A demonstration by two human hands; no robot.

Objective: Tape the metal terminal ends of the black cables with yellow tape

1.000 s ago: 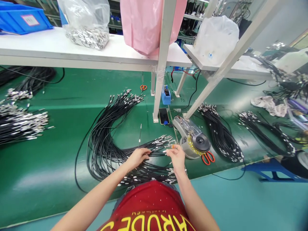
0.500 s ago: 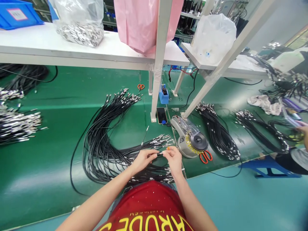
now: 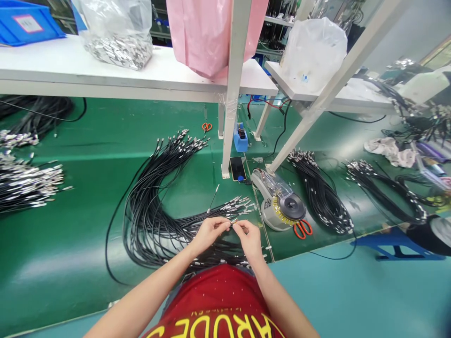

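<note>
A big bundle of black cables (image 3: 155,206) with metal tips curves across the green bench in front of me. My left hand (image 3: 208,233) and my right hand (image 3: 248,237) meet over its near end, fingertips pinched together on the metal tip of one cable (image 3: 232,223). More silver cable tips (image 3: 239,205) fan out just beyond my fingers. One loose cable end (image 3: 213,199) points away from my hands.
A tape dispenser (image 3: 280,203) and orange scissors (image 3: 302,228) lie right of my hands. A phone (image 3: 237,168) rests by the white shelf post (image 3: 229,108). More cable bundles lie at right (image 3: 322,195) and far left (image 3: 28,183). Bags sit on the shelf (image 3: 116,33).
My right hand has drawn in to the left, from the fanned tips toward my left hand, and both now pinch at one point. The view shifted slightly.
</note>
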